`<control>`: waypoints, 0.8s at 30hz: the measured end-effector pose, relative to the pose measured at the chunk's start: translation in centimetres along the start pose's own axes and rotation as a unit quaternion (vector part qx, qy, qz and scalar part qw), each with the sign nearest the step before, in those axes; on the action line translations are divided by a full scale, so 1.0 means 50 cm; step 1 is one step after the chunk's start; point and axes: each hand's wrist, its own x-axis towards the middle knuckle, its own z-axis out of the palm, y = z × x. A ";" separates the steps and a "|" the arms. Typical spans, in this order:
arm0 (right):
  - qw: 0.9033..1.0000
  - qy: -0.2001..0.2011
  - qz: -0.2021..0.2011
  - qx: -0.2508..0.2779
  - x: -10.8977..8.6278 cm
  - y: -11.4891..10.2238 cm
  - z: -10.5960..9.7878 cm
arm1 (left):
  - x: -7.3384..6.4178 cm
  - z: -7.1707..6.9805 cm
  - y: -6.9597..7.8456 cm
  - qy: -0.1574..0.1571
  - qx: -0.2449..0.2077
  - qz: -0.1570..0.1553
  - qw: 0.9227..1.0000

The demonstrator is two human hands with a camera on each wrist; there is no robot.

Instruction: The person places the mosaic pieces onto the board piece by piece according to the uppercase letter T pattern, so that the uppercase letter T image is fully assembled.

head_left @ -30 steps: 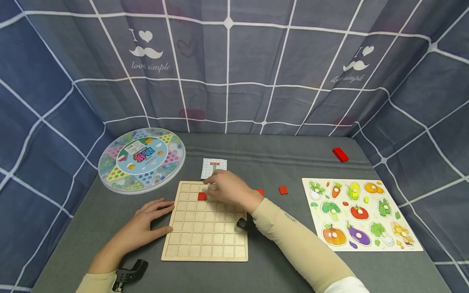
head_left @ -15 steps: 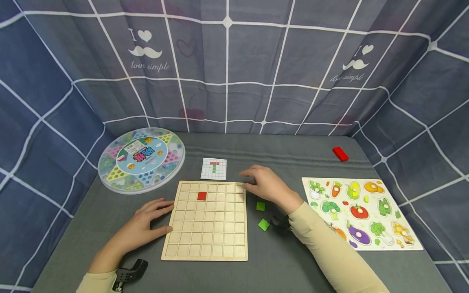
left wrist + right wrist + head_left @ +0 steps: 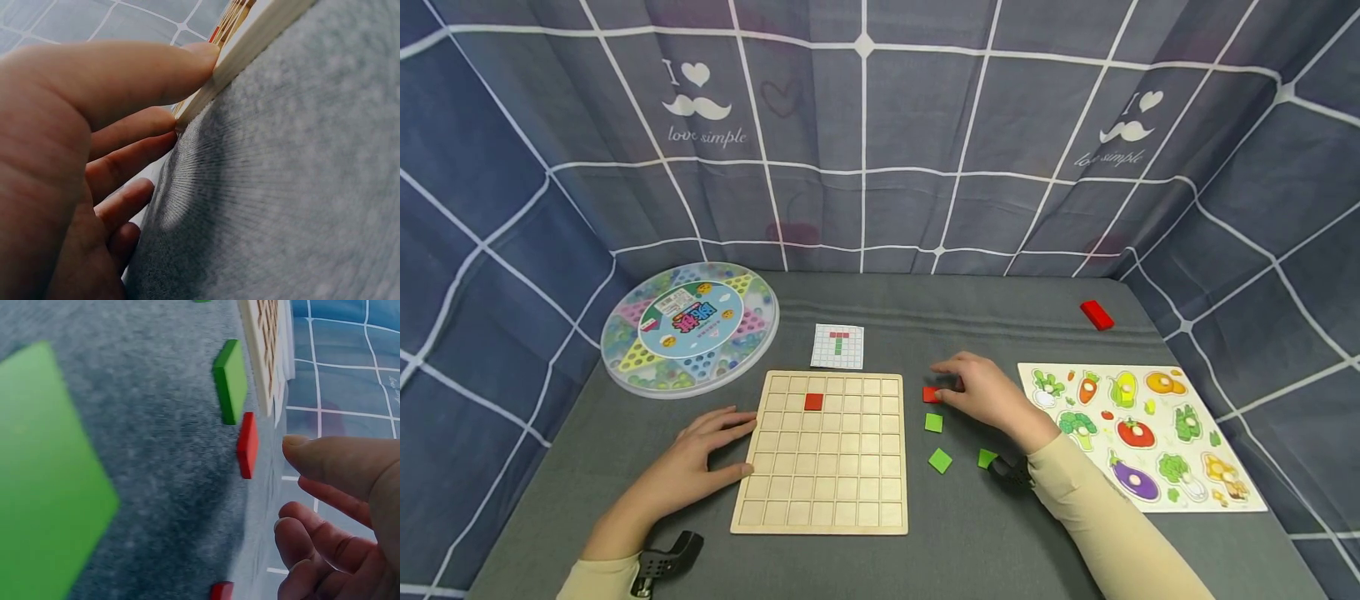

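Observation:
My left hand (image 3: 711,454) rests at the left edge of a wooden grid board (image 3: 820,467), thumb and fingertips against its side. The left wrist view shows the thumb (image 3: 156,69) touching that edge. One red square tile (image 3: 813,402) sits in a cell near the board's top. Beyond the board's right side, my right hand (image 3: 988,396) hovers beside another red tile (image 3: 930,394) on the cloth. In the right wrist view that red tile (image 3: 248,445) lies apart from the thumb, and the hand holds nothing. Green tiles (image 3: 933,422) lie just below it.
A card (image 3: 838,346) with a red and green T pattern lies behind the board. At back left is a round marble game box (image 3: 692,329). A vegetable puzzle board (image 3: 1131,400) lies at right, with a red block (image 3: 1097,316) behind it.
My right hand has moved from above the board to the right, over the loose tiles, uncovering the red tile left on the board. The left hand has stayed put.

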 end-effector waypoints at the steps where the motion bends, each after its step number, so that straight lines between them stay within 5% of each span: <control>1: 1.000 0.000 -0.002 -0.001 -0.001 0.002 0.002 | 0.000 0.001 0.000 0.003 0.000 0.003 1.000; 24: 1.000 -0.007 -0.023 -0.008 0.000 0.002 0.034 | -0.001 -0.005 0.011 -0.007 -0.009 -0.012 1.000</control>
